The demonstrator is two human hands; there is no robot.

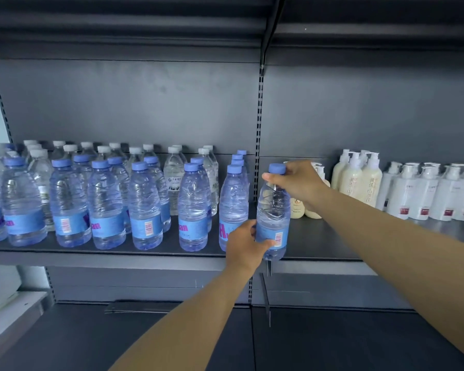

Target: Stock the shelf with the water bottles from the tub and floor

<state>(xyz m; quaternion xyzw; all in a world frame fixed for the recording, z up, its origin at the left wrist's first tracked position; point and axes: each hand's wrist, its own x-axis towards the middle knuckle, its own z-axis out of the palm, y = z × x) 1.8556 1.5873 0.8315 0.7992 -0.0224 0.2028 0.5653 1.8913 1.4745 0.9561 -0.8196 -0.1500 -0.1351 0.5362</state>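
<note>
Blue-capped water bottle (273, 210) upright at shelf (319, 247) front edge, seemingly touching it, beside stocked rows (105, 202).

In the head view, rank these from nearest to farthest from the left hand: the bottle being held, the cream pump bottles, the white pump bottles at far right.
From the left hand:
1. Held water bottle, gripped at its lower part, with the right hand at its neck.
2. Cream pump bottles, right of it, farther back on the shelf.
3. White pump bottles, far right.
</note>
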